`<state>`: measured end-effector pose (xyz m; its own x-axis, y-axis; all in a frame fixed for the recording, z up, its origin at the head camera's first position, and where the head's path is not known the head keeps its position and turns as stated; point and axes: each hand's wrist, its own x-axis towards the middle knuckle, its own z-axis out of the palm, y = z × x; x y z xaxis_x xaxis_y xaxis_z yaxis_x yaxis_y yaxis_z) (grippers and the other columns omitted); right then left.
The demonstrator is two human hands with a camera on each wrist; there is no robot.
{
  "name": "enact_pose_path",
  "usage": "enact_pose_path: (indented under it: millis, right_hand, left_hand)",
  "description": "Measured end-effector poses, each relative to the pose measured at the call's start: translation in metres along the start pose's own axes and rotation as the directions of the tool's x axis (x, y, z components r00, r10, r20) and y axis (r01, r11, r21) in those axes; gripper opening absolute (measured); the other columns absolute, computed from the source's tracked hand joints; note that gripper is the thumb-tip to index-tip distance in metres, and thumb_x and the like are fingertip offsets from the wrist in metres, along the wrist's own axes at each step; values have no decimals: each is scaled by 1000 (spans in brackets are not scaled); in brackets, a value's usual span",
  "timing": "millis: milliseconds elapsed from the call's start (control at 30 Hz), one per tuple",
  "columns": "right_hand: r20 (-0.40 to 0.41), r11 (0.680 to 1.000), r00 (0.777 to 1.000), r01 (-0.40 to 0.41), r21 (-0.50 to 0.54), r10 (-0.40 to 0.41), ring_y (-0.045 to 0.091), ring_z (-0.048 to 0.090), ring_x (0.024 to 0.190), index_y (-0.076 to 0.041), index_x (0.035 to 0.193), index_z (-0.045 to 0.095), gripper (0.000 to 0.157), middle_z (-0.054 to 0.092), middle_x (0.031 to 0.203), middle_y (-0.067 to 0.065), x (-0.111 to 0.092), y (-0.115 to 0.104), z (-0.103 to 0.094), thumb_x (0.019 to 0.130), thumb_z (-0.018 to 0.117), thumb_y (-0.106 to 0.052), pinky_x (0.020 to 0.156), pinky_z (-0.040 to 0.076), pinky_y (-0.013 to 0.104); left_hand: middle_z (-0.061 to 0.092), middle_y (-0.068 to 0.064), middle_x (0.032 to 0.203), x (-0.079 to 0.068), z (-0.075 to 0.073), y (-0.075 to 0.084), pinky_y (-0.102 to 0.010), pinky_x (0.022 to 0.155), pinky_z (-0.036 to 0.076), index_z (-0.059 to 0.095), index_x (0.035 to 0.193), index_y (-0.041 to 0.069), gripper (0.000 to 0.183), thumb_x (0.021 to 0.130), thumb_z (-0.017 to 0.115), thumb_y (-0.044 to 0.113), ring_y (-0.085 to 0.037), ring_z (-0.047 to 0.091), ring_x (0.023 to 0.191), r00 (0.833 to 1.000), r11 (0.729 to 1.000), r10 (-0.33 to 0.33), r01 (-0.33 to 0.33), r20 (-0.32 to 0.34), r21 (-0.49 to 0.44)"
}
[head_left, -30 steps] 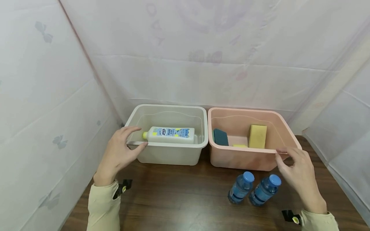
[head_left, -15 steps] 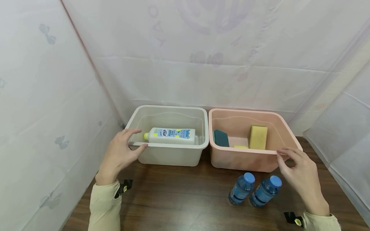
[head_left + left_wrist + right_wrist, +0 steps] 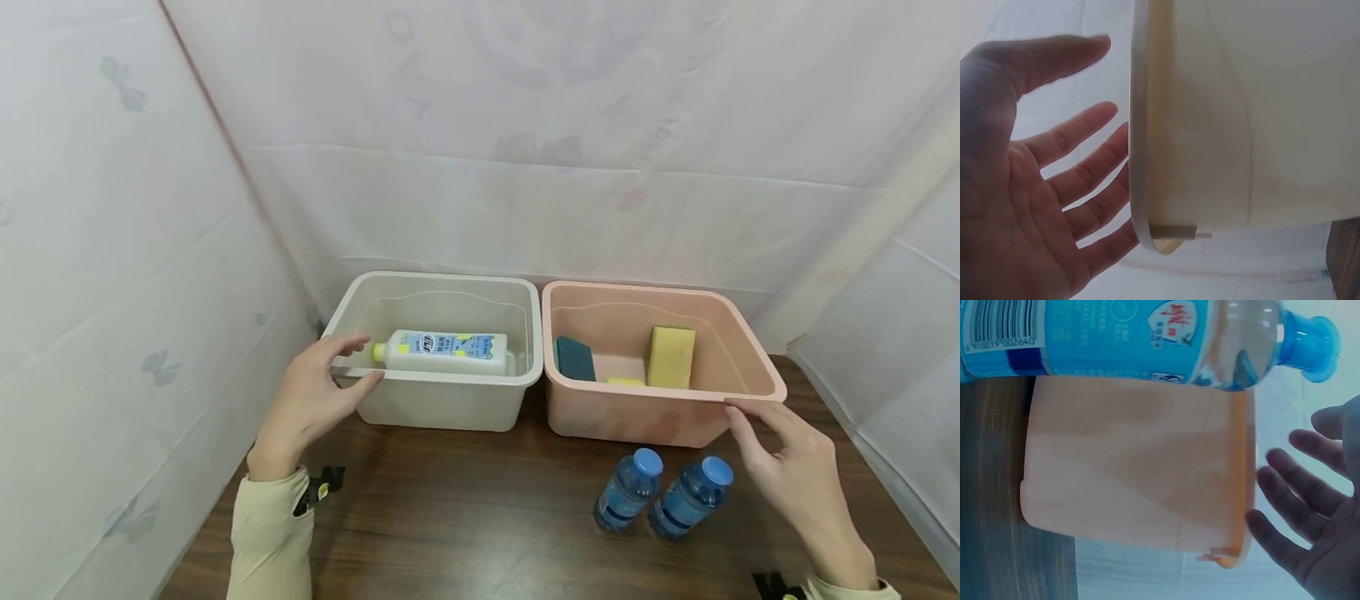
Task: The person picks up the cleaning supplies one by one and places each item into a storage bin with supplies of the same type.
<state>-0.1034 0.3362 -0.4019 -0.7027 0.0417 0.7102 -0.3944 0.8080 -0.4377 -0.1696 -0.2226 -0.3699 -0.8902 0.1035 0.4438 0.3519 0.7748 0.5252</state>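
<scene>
My left hand [image 3: 307, 404] is at the front left corner of the light grey bin [image 3: 435, 404], fingers spread loosely with the thumb apart. In the left wrist view, its fingertips reach the bin's rim [image 3: 1139, 125]. Inside that bin lies a white bottle [image 3: 446, 352] with a yellow cap and a blue label. Over at the pink bin [image 3: 622, 417], my right hand [image 3: 802, 462] is by the front right corner, fingers loosely bent and holding nothing. Two clear blue-capped bottles, a left one [image 3: 627, 492] and a right one [image 3: 690, 498], stand just left of it.
In the pink bin are an upright yellow sponge [image 3: 670, 357], a dark green scouring pad [image 3: 574, 358] and a second yellow piece [image 3: 626, 382], mostly hidden by the front wall. Both bins stand side by side on the dark wooden table [image 3: 450, 508], with pale sheets behind.
My right hand has drawn slightly back and to the right from the pink bin's rim. The left hand, bins and bottles have stayed put.
</scene>
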Motion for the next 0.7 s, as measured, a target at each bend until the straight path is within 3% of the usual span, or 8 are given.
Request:
enact_pose_path:
  millis: [133,267,367,500,700]
  right_hand:
    - [51,1000,999,-3,-14,3,-32,51,105,-11,112,82,23,79,100,0,-4,-1,-6,90,82,-3,88,37,-2]
    - [75,1000,997,18,-9,-17,-28,55,93,-15,109,83,34,72,96,-21,-9,-3,-11,79,90,-1,82,41,0]
    - [97,999,995,20,27,-23,-22,60,91,-19,108,82,41,69,97,-29,-12,-5,-11,74,92,2,84,42,-1]
    - [133,997,991,12,71,-21,-18,63,92,-20,110,82,45,74,98,-22,-15,-8,-10,74,92,4,86,43,0]
    - [218,990,973,-101,99,77,-16,66,91,-22,118,80,42,78,98,-18,-20,-14,-12,83,89,-1,84,45,1]
  left_hand:
    - [75,-17,122,2,2,1,-54,92,52,71,131,6,45,91,83,19,-36,69,115,1000,1000,8,-8,-11,15]
    - [74,-19,124,1,3,2,-57,94,53,70,132,5,45,92,82,20,-37,69,116,1000,1000,-4,4,8,16]
    - [74,-19,125,-1,3,3,-58,96,52,70,134,6,45,93,81,20,-38,68,118,1000,1000,-22,22,22,9]
    - [74,-19,125,-1,3,4,-58,95,53,70,134,5,45,94,81,21,-38,68,118,1000,1000,-21,21,22,7]
    - [75,-18,121,1,5,3,-55,90,54,71,132,5,44,93,82,20,-36,70,113,1000,1000,-2,2,0,27]
